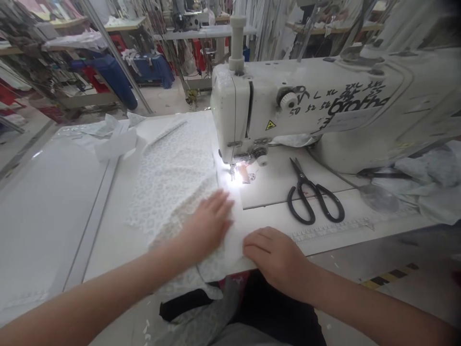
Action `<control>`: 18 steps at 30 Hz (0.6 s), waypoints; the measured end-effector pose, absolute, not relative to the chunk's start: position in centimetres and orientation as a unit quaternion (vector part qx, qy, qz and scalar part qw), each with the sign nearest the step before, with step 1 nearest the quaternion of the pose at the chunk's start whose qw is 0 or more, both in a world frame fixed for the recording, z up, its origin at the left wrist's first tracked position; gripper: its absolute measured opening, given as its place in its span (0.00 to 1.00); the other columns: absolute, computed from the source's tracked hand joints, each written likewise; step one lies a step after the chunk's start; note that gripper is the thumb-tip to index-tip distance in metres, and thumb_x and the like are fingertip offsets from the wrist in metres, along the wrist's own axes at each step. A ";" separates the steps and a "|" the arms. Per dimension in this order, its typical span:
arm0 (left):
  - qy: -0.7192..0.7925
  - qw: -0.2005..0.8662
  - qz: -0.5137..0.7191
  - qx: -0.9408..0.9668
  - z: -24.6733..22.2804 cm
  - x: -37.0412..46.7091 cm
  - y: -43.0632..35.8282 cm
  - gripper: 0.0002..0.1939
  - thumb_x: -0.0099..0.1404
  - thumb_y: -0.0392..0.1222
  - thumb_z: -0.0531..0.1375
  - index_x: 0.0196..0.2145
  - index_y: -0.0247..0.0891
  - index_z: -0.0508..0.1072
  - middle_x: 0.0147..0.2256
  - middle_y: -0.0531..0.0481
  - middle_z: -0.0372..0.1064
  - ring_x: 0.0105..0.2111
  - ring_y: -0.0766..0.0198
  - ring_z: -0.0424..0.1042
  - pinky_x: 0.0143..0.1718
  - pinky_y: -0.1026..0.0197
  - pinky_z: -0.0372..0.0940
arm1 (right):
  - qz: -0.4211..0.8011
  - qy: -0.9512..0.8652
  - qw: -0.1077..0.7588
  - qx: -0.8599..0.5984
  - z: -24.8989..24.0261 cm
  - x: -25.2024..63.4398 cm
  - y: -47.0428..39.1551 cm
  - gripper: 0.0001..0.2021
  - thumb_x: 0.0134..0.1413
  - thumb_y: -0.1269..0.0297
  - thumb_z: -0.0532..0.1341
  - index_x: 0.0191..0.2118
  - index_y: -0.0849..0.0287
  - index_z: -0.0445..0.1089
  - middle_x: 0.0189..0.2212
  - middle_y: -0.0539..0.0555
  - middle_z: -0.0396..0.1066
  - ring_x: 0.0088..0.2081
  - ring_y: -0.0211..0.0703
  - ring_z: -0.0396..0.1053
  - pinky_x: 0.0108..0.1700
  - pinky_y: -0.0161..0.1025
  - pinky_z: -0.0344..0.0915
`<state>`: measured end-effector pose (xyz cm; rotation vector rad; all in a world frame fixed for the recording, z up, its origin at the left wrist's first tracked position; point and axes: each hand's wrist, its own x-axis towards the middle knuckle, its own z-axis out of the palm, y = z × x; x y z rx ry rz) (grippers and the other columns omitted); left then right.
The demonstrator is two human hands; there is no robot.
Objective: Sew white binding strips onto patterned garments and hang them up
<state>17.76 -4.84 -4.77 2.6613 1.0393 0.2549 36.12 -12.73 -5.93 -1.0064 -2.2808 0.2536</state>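
The patterned fabric [165,168], a pale animal print, lies on the sewing table [266,211] to the left of the needle area, extending from near the far edge to the front edge, where part of it hangs over toward the person's lap. The left hand [209,218] rests palm down on the right-hand part of this fabric, short of the needle; its fingers are extended and lie close side by side, somewhat blurred by motion. The right hand [275,254] is at the front edge of the table, just right of the fabric, its fingers bent and pressed together; whether the fingertips pinch the cloth's margin cannot be determined. The sewing machine [266,105] stands along the far side of the table, its head over the work and its body reaching right; handwritten sizes and numbers and a yellow warning triangle [270,125] are noted on its casing. The presser foot [232,173] is under a bright lamp, just beyond the left hand; glare there hides whether the foot bears on the cloth. Black-handled scissors [301,183] lie right of the needle area, blades toward the machine and both loops toward the front edge. A measuring scale [331,232] runs along the front edge, right of the right hand. Crumpled cloth [432,178] lies toward the right end of the table, and white scraps [117,144] lie near the far left corner.
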 end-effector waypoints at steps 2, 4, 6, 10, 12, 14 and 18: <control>0.349 0.171 0.107 0.915 -4.8 18.0 -6.0 0.18 0.68 0.38 0.47 0.55 0.37 0.58 0.58 0.41 0.56 0.60 0.53 0.50 0.55 0.41 0.57 | 0.088 -0.865 0.310 -0.385 -6.0 36.3 -11.8 0.13 0.57 0.80 0.49 0.31 0.63 0.68 0.31 0.56 0.70 0.35 0.43 0.65 0.38 0.39 0.64; 0.346 0.197 0.115 0.910 -4.9 18.0 -6.4 0.17 0.67 0.37 0.48 0.54 0.38 0.58 0.57 0.42 0.57 0.60 0.53 0.51 0.54 0.40 0.57 | 0.083 -0.865 0.306 -0.389 -6.1 36.5 -10.9 0.13 0.57 0.80 0.49 0.31 0.62 0.68 0.31 0.56 0.71 0.34 0.43 0.65 0.37 0.39 0.64; 0.351 0.196 0.113 0.909 -5.2 17.8 -5.7 0.17 0.67 0.39 0.50 0.53 0.38 0.59 0.57 0.42 0.57 0.60 0.52 0.51 0.54 0.39 0.56 | 0.078 -0.866 0.308 -0.386 -6.1 36.6 -9.9 0.13 0.57 0.80 0.49 0.31 0.62 0.67 0.30 0.55 0.71 0.34 0.42 0.65 0.37 0.39 0.64; 0.343 0.180 0.108 0.916 -5.5 17.4 -3.0 0.17 0.66 0.42 0.51 0.51 0.38 0.59 0.58 0.42 0.56 0.60 0.53 0.50 0.56 0.41 0.54 | 0.071 -0.865 0.316 -0.384 -6.0 36.8 -8.1 0.12 0.57 0.78 0.49 0.30 0.62 0.67 0.30 0.55 0.71 0.33 0.42 0.65 0.35 0.39 0.64; 0.343 0.174 0.101 0.918 -5.5 17.5 -1.9 0.16 0.66 0.42 0.50 0.50 0.38 0.59 0.58 0.43 0.55 0.60 0.53 0.50 0.56 0.41 0.54 | 0.073 -0.865 0.307 -0.391 -6.0 37.0 -7.2 0.12 0.58 0.77 0.49 0.30 0.62 0.68 0.29 0.55 0.71 0.32 0.43 0.65 0.34 0.39 0.64; 0.342 0.168 0.093 0.920 -5.5 17.7 -1.1 0.16 0.66 0.43 0.50 0.50 0.37 0.59 0.59 0.42 0.54 0.61 0.53 0.49 0.56 0.42 0.54 | 0.072 -0.866 0.297 -0.396 -6.0 37.1 -6.4 0.13 0.59 0.76 0.49 0.30 0.62 0.69 0.29 0.56 0.70 0.32 0.43 0.65 0.35 0.39 0.64; 0.339 0.150 0.097 0.924 -5.4 17.9 0.4 0.17 0.66 0.44 0.49 0.51 0.35 0.58 0.59 0.40 0.53 0.60 0.54 0.50 0.57 0.46 0.52 | 0.048 -0.866 0.299 -0.398 -6.3 37.2 -4.6 0.14 0.59 0.77 0.49 0.28 0.63 0.69 0.28 0.56 0.70 0.32 0.43 0.65 0.34 0.39 0.63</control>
